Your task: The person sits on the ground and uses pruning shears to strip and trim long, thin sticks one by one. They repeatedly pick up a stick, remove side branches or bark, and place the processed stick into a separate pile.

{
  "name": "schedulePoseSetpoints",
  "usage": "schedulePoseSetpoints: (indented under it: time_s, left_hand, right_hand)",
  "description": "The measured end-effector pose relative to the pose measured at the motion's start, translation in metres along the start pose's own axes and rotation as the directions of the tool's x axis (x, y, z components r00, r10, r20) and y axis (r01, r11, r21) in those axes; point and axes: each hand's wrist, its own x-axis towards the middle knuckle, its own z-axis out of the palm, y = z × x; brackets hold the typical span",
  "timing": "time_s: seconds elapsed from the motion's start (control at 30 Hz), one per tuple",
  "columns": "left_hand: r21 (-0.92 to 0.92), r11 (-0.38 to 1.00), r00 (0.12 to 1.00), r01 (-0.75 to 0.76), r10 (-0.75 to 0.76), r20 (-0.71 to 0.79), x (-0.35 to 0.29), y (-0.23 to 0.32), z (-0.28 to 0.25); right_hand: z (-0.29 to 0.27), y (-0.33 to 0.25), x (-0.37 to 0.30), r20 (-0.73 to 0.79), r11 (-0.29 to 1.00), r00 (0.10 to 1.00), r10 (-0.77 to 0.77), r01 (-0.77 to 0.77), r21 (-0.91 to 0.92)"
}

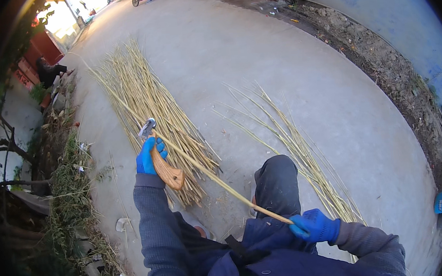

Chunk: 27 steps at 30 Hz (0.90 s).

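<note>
My left hand (148,156), in a blue glove, is closed around a hand tool with a thick, curved wooden handle (167,173) and a small metal head (147,127). A long, thin tan stalk (215,178) runs past the metal head, seemingly touching it; I cannot tell whether the head grips it. My right hand (315,226), also blue-gloved, grips the stalk's thicker, browner end beside my right knee. From there the stalk slants up to the far left, over a large pile of similar stalks (146,100) on the ground.
A smaller, looser bunch of greenish stalks (295,147) lies to my right. Weeds (71,203) line the left edge, and a dirt strip (371,56) follows the pale wall at right. A blue container (441,202) stands far right. Another person (50,73) sits at far left.
</note>
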Motion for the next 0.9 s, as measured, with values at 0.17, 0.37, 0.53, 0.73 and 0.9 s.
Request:
schedulePoseSetpoints:
  time_s: [0.17, 0.37, 0.53, 0.73, 0.9]
  left_hand:
    - [0.024, 0.997, 0.997, -0.067, 0.067, 0.027, -0.009, -0.010, 0.007]
    - [0.123, 0.990, 0.992, 0.073, -0.085, 0.098, -0.068, -0.052, 0.075]
    - [0.102, 0.977, 0.971, 0.186, -0.199, 0.131, -0.086, -0.079, 0.090]
    - [0.045, 0.999, 0.999, 0.017, -0.019, 0.046, 0.000, -0.034, 0.015]
    - [0.119, 0.991, 0.993, -0.064, 0.076, -0.095, 0.037, -0.010, -0.026]
  right_hand:
    - [-0.042, -0.001, -0.038, 0.137, 0.969, 0.964, 0.230, -0.239, 0.055]
    - [-0.038, -0.013, 0.084, 0.241, 0.731, 0.936, 0.257, -0.351, 0.584]
    - [-0.008, 0.002, 0.174, 0.261, 0.689, 0.908, 0.329, -0.420, 0.590]
    - [-0.008, 0.008, 0.017, 0.261, 0.901, 0.924, 0.281, -0.348, 0.261]
    - [-0.045, -0.001, -0.084, 0.341, 0.898, 0.870, 0.357, -0.420, 0.130]
